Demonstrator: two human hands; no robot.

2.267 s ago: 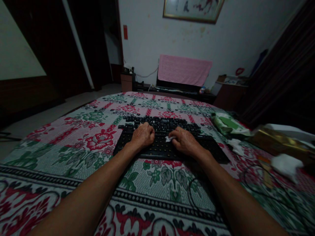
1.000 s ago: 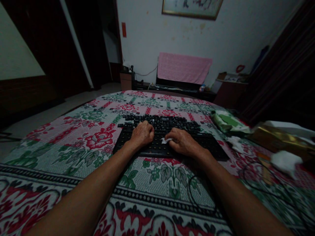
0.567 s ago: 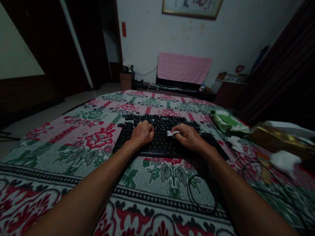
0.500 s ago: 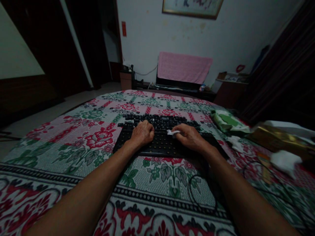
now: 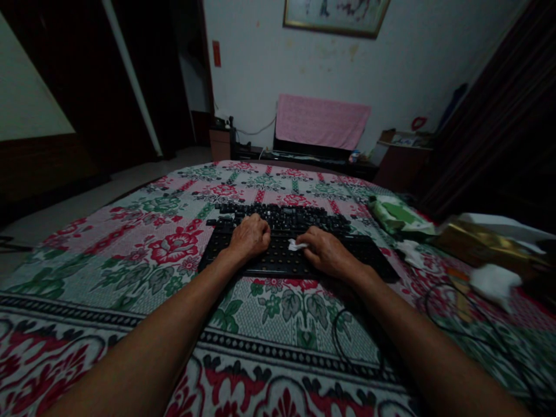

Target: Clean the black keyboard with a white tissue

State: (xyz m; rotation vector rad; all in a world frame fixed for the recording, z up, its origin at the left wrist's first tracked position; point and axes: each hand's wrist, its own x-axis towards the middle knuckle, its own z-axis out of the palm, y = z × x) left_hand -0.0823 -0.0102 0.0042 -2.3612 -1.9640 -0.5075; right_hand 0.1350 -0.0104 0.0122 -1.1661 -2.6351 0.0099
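Observation:
A black keyboard (image 5: 278,263) with its keycaps off lies on the patterned tablecloth, rows of small round key posts showing. My right hand (image 5: 325,250) pinches a crumpled white tissue (image 5: 296,245) over the middle of the keyboard. On the left part of the keyboard rests my left hand (image 5: 251,236), its fingers curled closed; whatever they may hold is hidden. Just beyond the keyboard, loose black keycaps (image 5: 299,216) are spread in a long heap.
A green wipes pack (image 5: 399,215), a gold tissue box (image 5: 486,240) and crumpled white tissues (image 5: 495,284) lie on the right. Near them are a flat wooden stick (image 5: 463,301) and a black cable (image 5: 336,333). A pink towel (image 5: 321,120) drapes a screen by the wall.
My right hand has shifted slightly left and nearer me with the tissue, which now lies lower over the key posts. My left hand keeps its place on the keyboard.

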